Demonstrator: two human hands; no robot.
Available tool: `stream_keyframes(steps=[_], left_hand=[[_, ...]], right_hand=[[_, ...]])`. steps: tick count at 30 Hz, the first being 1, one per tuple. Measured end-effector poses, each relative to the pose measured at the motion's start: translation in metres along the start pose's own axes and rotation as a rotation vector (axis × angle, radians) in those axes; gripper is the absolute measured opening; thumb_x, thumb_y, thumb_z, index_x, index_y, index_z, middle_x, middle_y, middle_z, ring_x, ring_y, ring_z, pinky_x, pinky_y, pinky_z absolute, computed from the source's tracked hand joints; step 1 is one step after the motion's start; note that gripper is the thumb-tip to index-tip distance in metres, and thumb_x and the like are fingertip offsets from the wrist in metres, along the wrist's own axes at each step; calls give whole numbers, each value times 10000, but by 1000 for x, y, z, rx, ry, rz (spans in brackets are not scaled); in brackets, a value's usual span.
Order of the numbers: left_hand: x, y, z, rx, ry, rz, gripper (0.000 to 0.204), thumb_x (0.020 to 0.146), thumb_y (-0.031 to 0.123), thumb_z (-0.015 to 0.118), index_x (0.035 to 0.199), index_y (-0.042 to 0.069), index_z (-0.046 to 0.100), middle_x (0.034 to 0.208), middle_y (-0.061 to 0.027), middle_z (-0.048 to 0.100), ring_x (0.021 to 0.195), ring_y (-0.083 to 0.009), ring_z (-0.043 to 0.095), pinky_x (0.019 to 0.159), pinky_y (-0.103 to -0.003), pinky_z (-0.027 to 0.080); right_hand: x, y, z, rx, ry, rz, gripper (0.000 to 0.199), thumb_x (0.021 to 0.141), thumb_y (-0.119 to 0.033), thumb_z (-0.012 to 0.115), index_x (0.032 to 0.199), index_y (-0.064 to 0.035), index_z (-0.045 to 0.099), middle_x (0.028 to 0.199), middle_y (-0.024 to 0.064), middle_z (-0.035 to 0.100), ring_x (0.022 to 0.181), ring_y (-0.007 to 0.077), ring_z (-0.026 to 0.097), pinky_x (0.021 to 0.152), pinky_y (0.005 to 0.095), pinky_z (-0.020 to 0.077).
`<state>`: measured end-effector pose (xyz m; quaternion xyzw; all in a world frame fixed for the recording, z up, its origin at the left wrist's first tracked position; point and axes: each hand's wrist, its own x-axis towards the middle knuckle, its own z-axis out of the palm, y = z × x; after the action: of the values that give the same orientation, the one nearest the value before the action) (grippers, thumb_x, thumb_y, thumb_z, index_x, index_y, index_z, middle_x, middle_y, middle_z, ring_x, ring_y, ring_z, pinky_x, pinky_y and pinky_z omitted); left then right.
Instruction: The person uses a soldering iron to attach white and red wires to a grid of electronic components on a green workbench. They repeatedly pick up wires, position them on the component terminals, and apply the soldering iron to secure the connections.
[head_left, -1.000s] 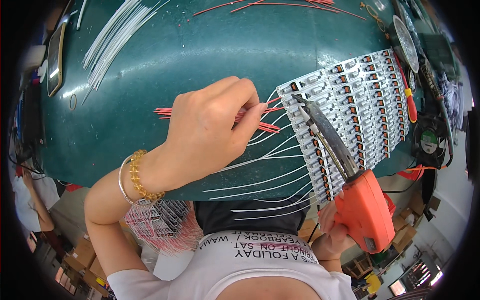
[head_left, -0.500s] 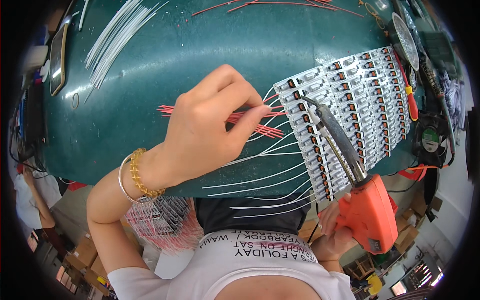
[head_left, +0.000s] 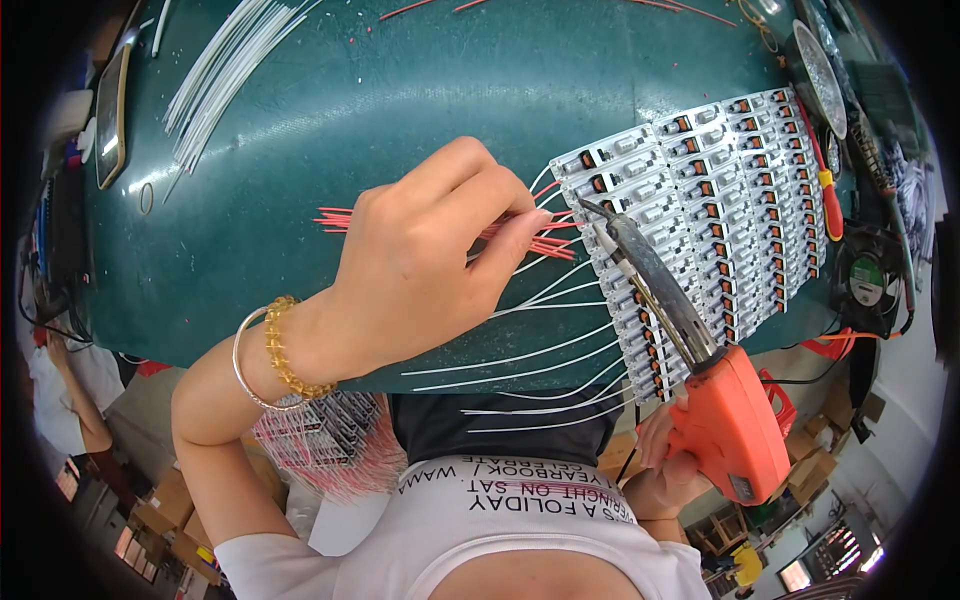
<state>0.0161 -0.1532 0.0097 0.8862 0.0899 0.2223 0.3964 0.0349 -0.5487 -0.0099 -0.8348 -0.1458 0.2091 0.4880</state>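
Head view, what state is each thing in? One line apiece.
Left hand: closed on red wires
Red wires: bunched
Right hand: closed on soldering iron
Circuit boards: lying together in rows
Soldering iron: held, tip at the circuit boards' left edge
Loose white wires: lying on the table
Screwdriver: lying beside the circuit boards
Fan: cannot tell whether spinning

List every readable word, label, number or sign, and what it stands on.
White shirt: rows of dark lettering, upside down in view; wording not copied here.
Black fan: greenish label; print too small to read.
Orange soldering gun: small dark label; too small to read.
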Motion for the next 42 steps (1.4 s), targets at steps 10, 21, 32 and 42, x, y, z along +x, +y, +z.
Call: stream_keyframes(steps=[10,21,32,42], left_hand=[[0,1,2,59,-15,-10,117,792,-25,737,787,13,626,747,-67,605,581,-150,540,486,-265,403],[-1,1,4,102,-26,-3,127,785,-26,739,785,7,617,739,-71,600,583,-163,556,485,-270,415],[1,13,-2,-36,-28,-16,114,775,-17,753,852,-2,670,855,-75,591,609,-135,545,504,-262,423],[-6,12,11,73,-31,11,126,770,-15,748,806,8,629,858,-71,581,618,-149,569,512,-272,453]], right_hand=[[33,-59,8,-109,-269,54,453,974,-392,478,1195,-9,579,1024,104,618,929,286,597,932,416,463],[45,-55,35,361,13,-204,728,868,-540,635,1238,68,486,594,-21,493,499,117,458,517,266,404],[28,-41,29,461,100,-16,844,853,-604,650,1282,95,448,502,-47,461,409,84,434,443,232,390],[7,-17,10,241,53,-65,764,817,-614,669,1219,14,502,840,48,527,736,176,517,659,319,434]])
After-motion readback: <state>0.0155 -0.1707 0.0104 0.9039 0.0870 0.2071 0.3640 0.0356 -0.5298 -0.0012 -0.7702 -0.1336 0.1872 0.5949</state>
